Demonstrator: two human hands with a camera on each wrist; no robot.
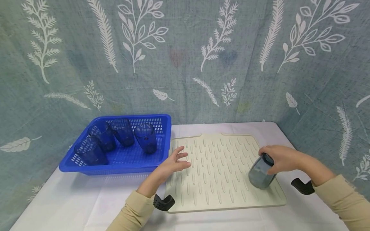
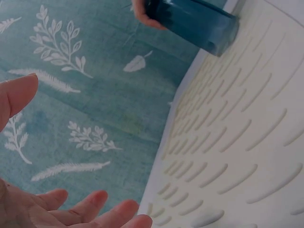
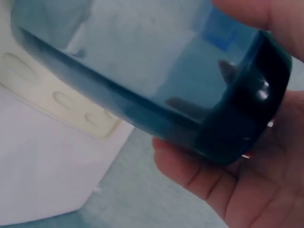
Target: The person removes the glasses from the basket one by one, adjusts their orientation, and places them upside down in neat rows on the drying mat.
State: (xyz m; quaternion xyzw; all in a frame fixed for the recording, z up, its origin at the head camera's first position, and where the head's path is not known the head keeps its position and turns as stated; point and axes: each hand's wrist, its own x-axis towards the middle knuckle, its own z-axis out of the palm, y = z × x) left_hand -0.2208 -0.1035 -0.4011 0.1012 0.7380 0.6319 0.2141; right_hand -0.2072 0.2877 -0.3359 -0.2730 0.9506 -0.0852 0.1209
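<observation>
My right hand (image 1: 281, 158) grips a tinted blue-grey drinking glass (image 1: 260, 175) by its thick dark base, with the mouth tilted down at the right side of a cream drying mat (image 1: 212, 173). In the right wrist view, thumb and fingers wrap the glass's base (image 3: 242, 109). My left hand (image 1: 170, 164) hovers with spread fingers over the mat's left edge, holding nothing. The left wrist view shows its loosely bent fingers (image 2: 90, 204), with the glass (image 2: 199, 23) farther off.
A blue plastic basket (image 1: 115, 168) stands to the left, with several blue-looking glasses (image 1: 145, 138) leaning inside it. A white cloth (image 1: 72, 199) covers the table. Behind hangs a grey-green curtain (image 1: 179, 64) with white leaf prints.
</observation>
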